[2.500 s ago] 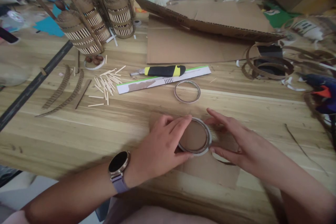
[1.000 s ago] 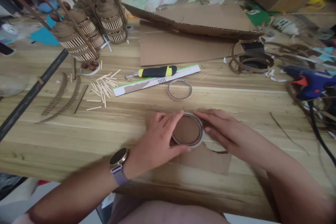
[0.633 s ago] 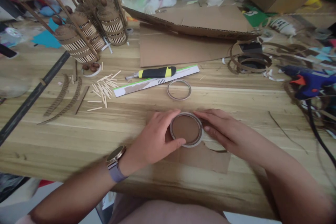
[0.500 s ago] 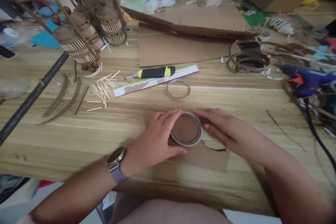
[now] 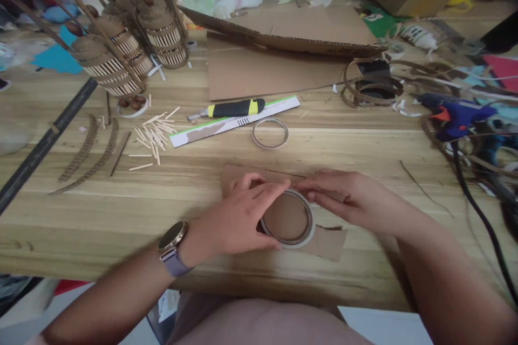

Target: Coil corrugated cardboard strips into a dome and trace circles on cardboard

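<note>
A pale ring [image 5: 311, 229] lies flat on a brown cardboard sheet [image 5: 329, 242] near the table's front edge. My left hand [image 5: 238, 221], with a watch on the wrist, curls its fingers and thumb round the ring's left side. My right hand [image 5: 348, 202] lies at the ring's upper right, fingers pressed together and touching its rim. A cut line runs in the cardboard just right of the ring.
A second ring [image 5: 270, 133] lies further back, beside a white ruler [image 5: 234, 122] and a yellow-black utility knife [image 5: 230, 109]. Small sticks [image 5: 151, 137] are scattered left. Slatted cardboard lanterns [image 5: 121, 54] stand back left, a blue glue gun [image 5: 457, 113] and cardboard strips right.
The ring and both hands have shifted a little toward the front edge of the cardboard. My left fingers now reach over the ring's top edge.
</note>
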`<action>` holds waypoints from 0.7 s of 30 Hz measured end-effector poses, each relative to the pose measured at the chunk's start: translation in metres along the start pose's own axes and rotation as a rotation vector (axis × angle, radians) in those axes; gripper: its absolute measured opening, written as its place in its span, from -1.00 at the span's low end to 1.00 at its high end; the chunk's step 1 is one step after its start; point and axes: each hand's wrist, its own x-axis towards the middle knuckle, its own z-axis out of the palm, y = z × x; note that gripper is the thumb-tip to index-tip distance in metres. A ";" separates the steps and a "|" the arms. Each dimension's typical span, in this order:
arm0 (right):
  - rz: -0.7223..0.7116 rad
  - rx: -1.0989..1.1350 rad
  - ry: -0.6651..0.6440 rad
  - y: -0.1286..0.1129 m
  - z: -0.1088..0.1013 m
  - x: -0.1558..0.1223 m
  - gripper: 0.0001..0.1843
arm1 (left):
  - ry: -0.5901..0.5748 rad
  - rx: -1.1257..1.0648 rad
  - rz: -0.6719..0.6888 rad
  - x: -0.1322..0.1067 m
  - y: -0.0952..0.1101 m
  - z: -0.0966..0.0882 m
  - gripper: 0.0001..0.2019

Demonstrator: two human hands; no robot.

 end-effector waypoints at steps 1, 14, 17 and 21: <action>0.006 0.007 -0.015 0.000 0.000 0.000 -0.62 | -0.014 0.009 0.000 0.000 0.000 0.000 0.04; 0.033 -0.002 -0.076 -0.001 0.002 -0.001 -0.67 | -0.026 0.045 0.079 -0.001 -0.007 -0.003 0.00; 0.032 0.004 -0.095 -0.002 0.001 -0.001 -0.69 | -0.039 0.037 0.093 -0.001 -0.009 -0.004 0.04; 0.030 0.003 -0.110 -0.002 0.002 0.000 -0.70 | -0.068 0.034 0.098 0.000 -0.011 -0.007 0.06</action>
